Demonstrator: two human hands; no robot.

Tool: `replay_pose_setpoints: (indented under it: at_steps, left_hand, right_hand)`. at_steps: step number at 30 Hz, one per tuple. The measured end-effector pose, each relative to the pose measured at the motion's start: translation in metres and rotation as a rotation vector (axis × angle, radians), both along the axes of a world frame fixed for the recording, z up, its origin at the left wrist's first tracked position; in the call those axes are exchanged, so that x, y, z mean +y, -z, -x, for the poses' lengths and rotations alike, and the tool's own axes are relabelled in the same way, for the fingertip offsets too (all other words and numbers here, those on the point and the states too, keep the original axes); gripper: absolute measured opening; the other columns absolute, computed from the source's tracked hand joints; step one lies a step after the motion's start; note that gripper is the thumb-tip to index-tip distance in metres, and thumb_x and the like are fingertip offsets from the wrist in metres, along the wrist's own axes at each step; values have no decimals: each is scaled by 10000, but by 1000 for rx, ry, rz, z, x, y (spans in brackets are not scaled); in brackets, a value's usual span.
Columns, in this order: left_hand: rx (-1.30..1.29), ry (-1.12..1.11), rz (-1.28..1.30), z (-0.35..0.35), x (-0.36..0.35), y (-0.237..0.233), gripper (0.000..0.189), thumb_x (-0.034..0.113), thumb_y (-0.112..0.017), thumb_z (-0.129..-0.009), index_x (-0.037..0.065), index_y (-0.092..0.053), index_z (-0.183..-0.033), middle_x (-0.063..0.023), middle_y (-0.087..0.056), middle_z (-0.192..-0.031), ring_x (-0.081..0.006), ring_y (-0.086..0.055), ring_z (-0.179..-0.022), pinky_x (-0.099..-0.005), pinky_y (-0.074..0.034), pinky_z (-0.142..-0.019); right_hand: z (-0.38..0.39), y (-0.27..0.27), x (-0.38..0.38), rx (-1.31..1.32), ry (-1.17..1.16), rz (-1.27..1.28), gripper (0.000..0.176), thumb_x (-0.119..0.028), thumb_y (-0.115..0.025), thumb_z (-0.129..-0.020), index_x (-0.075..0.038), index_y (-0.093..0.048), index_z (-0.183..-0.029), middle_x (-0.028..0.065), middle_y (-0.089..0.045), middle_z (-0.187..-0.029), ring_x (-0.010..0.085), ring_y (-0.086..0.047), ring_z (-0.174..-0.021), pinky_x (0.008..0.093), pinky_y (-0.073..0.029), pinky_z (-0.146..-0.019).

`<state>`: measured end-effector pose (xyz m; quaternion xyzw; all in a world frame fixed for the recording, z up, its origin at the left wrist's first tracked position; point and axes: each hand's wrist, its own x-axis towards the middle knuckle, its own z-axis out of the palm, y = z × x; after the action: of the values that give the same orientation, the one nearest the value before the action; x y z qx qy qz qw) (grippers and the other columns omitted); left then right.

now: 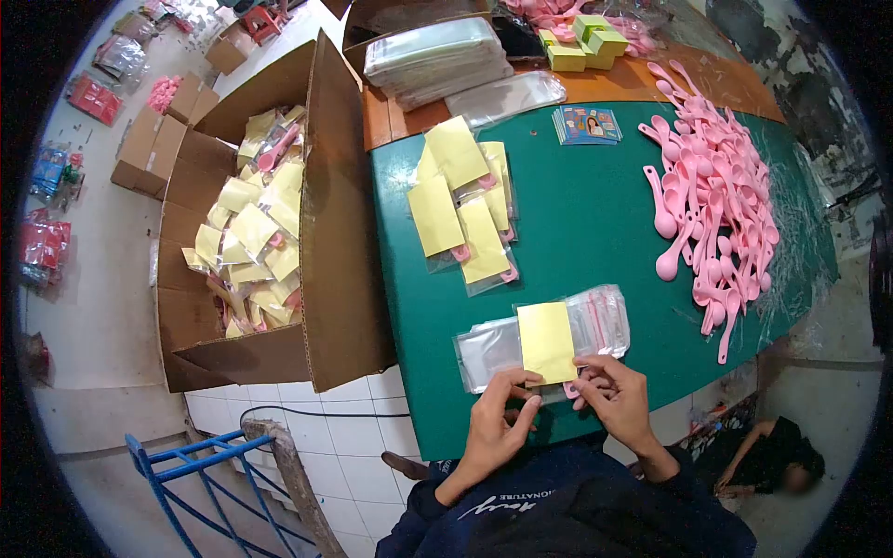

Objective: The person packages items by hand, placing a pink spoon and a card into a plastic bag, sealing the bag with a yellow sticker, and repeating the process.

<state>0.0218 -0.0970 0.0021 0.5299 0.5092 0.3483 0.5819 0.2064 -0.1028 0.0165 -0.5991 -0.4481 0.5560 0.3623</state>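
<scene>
A yellow card (pixel 547 342) lies over a stack of clear plastic bags (pixel 600 321) near the front edge of the green table. Its lower left corner is at the fingertips of my left hand (pixel 502 418), whose thumb and index finger are bent towards each other. My right hand (pixel 611 395) pinches the lower right corner, where a bit of pink handle (pixel 570 391) shows under the card. Farther back lie several packed bags with yellow cards (pixel 434 216). A heap of pink spoons (pixel 712 205) covers the table's right side.
A large cardboard box (pixel 349 232) holding packed bags stands left of the table (pixel 567 214). Behind are stacked plastic bags (pixel 437 60), printed cards (pixel 587 125) and yellow-green card blocks (pixel 586 45). A blue metal frame (pixel 200 465) stands lower left; a person (pixel 767 456) sits lower right.
</scene>
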Motion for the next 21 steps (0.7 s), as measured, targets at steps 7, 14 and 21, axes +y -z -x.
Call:
replay_pose_setpoints:
  at_steps: [7, 14, 21]
  left_hand:
    - [174, 25, -414, 16, 66, -48, 379, 1, -618, -800, 28, -516, -1164, -102, -540, -1110, -138, -595, -830, -231, -529, -571]
    - [812, 39, -720, 36, 154, 11, 675, 242, -687, -774, 92, -361, -1346, -328, -216, -1370, -467, -306, -1232, -529, -325, -970]
    - [894, -27, -706, 40, 201, 42, 793, 320, -669, -786, 97, -237, -1412, -398, -75, -1388, -532, -127, -1303, -591, -249, -1008]
  right_hand:
    - [1, -29, 71, -105, -159, -403, 341, -76, -656, -813, -15, -525, -1121, 69, -606, -783, 103, -608, -679, 255, -501, -600]
    - [31, 31, 197, -672, -355, -763, 725, -206, -706, -747, -47, -326, -1344, 269, -336, -1285, 319, -537, -1032, 377, -468, -838]
    - [50, 42, 260, -452, -461, -794, 612, -225, -649, -796, -57, -387, -1324, 273, -392, -1283, 384, -468, -1137, 404, -389, -965]
